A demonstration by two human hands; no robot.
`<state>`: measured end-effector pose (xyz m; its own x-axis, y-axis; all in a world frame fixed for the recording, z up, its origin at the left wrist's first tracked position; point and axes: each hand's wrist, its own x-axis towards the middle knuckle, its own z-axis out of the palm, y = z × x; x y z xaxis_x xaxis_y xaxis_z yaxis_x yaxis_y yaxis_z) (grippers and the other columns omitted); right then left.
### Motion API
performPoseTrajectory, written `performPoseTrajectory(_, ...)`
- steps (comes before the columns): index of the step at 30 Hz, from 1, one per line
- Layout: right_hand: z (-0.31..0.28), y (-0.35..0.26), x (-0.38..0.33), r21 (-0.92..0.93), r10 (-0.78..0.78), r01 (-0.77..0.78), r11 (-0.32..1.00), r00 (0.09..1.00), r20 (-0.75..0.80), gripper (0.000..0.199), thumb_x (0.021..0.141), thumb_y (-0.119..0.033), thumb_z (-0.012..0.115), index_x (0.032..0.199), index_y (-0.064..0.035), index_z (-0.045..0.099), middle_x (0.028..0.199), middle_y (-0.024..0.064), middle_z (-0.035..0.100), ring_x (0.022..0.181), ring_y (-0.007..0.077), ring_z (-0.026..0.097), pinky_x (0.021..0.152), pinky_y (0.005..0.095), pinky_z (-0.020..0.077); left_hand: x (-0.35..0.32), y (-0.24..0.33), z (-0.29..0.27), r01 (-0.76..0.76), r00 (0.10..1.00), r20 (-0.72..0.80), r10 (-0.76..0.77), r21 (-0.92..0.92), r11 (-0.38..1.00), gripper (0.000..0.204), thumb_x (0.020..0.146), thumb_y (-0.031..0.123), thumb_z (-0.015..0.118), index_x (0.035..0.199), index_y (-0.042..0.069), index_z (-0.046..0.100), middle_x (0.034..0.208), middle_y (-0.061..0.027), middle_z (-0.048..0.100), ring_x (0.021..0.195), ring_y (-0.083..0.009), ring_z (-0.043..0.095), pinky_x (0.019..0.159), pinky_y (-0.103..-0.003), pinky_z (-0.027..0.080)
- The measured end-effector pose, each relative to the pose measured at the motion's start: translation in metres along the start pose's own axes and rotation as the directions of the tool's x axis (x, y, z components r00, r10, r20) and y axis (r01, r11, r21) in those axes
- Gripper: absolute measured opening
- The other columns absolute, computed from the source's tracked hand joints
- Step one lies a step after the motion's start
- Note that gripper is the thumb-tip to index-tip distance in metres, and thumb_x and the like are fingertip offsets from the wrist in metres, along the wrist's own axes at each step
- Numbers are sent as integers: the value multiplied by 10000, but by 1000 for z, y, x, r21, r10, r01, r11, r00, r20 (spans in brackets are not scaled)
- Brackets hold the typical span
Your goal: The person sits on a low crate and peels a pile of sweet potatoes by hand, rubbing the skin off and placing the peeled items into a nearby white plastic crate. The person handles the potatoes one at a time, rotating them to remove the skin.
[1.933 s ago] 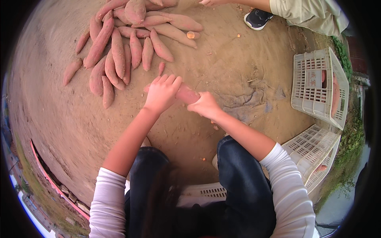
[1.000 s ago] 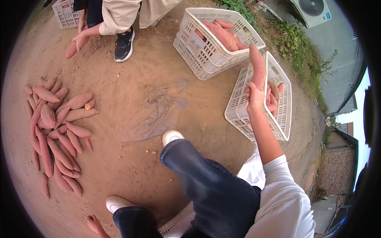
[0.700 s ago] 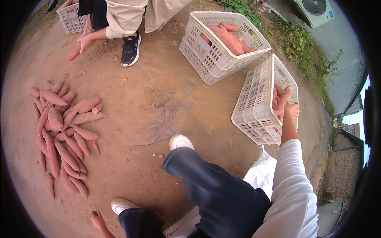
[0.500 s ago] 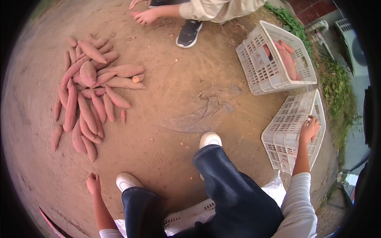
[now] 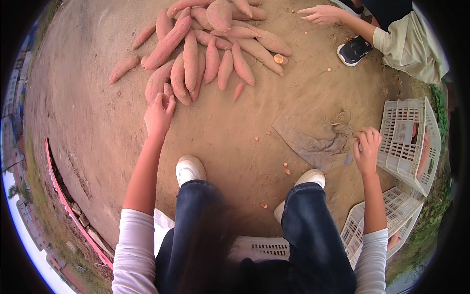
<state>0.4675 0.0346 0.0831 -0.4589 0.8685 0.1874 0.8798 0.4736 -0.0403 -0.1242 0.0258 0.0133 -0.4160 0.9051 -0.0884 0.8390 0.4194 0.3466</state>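
A pile of pink-skinned sweet potatoes (image 5: pixel 191 54) lies on the dirt at the far left. At its near edge my left hand (image 5: pixel 159 115) has its fingers closed around the end of a sweet potato (image 5: pixel 168 90), which is partly hidden by its neighbours. On the right, my right hand (image 5: pixel 367 149) hangs with curled fingers and nothing visible in them. It is above the ground, between a crumpled grey cloth (image 5: pixel 318 144) and a white slatted crate (image 5: pixel 399 142) with sweet potatoes inside.
A second white crate (image 5: pixel 355 228) stands near my right forearm. Another person's hand (image 5: pixel 320 14) and dark shoe (image 5: pixel 353 51) are at the far right. My white shoes (image 5: pixel 190 170) stand apart on the dirt. A white crate rim (image 5: pixel 264 247) shows beneath me.
My view has swung left. My left hand has reached forward to the pile, and my right hand has come away from the nearer crate. The other person's hand no longer shows a sweet potato.
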Motion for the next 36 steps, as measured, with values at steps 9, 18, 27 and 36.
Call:
performPoseTrajectory(9, 43, -51, 37, 299, -158, 104, 948, 974, 161, 164, 721, 32, 643, 852, -49, 588, 969, 77, 589, 1028, 295, 536, 906, 430, 399, 30, 11, 22, 406, 848, 447, -286, -201, 891, 491, 897, 516, 662, 787, 37, 682, 678, -65, 665, 632, -184, 648, 607, -344, 510)
performPoseTrajectory(18, 82, -91, 56, 453, -192, 96, 886, 966, 171, 152, 748, 14, 637, 874, -64, 604, 970, 66, 598, 1026, 282, 535, 908, 406, 394, 36, -4, 47, 649, 749, 584, -314, -549, 527, 499, 894, 542, 691, 848, 47, 649, 667, 5, 580, 529, -94, 507, 489, -246, 365)
performPoseTrajectory(27, 102, -129, 55, 561, -157, 45, 827, 976, 153, 134, 761, 10, 644, 860, -75, 614, 947, 38, 608, 1027, 261, 541, 900, 391, 396, 33, 3, 47, 535, 841, 489, -233, -688, 490, 384, 947, 457, 660, 862, 86, 605, 657, 56, 480, 533, -65, 428, 510, -224, 339)
performPoseTrajectory(36, 92, -108, 50, 545, -45, -46, 837, 987, 152, 122, 781, 11, 632, 872, -68, 619, 960, 49, 606, 1005, 263, 537, 900, 383, 387, 19, -7, 1, 666, 743, 668, -42, -744, -55, 306, 998, 367, 572, 799, 148, 494, 588, 124, 326, 499, -16, 295, 481, -191, 249)
